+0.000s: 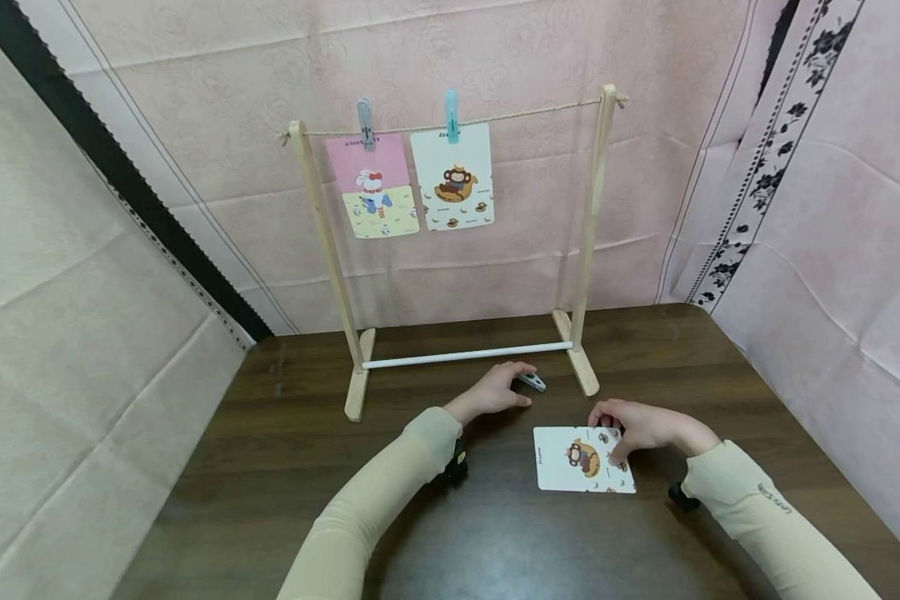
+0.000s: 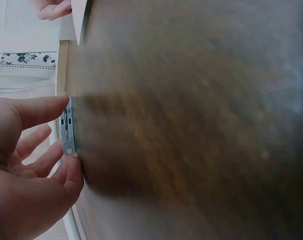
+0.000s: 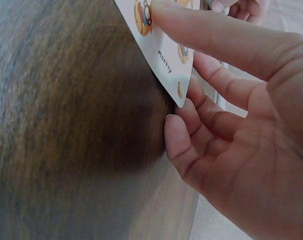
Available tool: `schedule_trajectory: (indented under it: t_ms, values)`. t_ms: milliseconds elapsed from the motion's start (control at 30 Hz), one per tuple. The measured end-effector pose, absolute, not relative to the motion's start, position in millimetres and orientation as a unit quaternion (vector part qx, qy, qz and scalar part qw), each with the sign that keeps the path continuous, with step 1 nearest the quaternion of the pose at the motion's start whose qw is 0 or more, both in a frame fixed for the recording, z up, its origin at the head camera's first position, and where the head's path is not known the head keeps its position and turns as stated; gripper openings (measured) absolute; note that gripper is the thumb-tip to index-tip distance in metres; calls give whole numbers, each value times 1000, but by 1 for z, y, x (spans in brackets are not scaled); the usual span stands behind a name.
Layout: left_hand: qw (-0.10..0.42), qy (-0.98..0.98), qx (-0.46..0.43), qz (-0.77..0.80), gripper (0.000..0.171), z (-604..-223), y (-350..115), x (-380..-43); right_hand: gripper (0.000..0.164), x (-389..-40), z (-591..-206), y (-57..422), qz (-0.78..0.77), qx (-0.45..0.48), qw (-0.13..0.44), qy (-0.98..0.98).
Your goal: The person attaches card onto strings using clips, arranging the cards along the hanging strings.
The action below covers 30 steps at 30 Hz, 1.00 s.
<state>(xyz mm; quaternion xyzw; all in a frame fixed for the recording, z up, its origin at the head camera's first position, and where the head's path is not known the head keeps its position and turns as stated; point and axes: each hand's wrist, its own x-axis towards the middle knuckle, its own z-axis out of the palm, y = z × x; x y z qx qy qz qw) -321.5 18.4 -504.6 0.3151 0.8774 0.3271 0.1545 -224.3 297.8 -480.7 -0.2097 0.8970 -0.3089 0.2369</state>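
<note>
My left hand (image 1: 497, 390) is at a grey-blue clothespin (image 1: 532, 382) low over the table, below the rack's bar. In the left wrist view, the thumb is at one end of the clothespin (image 2: 67, 127) and fingertips at the other. My right hand (image 1: 648, 427) pinches a white monkey card (image 1: 558, 458) by its right side. The right wrist view shows the thumb on the card's (image 3: 164, 62) printed face and fingers behind its edge. "Monkey" is lettered near that corner.
A wooden rack (image 1: 588, 242) stands at the table's (image 1: 307, 483) back. On its string (image 1: 540, 111), a grey clothespin (image 1: 365, 123) holds a pink-and-yellow card (image 1: 375, 179) and a blue clothespin (image 1: 452, 117) another monkey card (image 1: 438, 158). A white bar (image 1: 457, 357) joins the feet. Pale cloth (image 1: 457, 292) hangs behind.
</note>
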Motion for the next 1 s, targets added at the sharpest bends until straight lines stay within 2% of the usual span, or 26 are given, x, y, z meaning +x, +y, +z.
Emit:
schedule_trajectory:
  t_ms: [333, 700, 1000]
  values:
    - [138, 888, 295, 326, 56, -507, 22, -326, 50, -224, -479, 297, -310, -211, 238, 896]
    - [116, 897, 322, 279, 47, -511, 27, -331, 51, -224, -479, 297, -314, -210, 239, 894]
    - [130, 901, 327, 253, 45, -510, 26, -331, 50, -226, -479, 297, -313, -206, 244, 894]
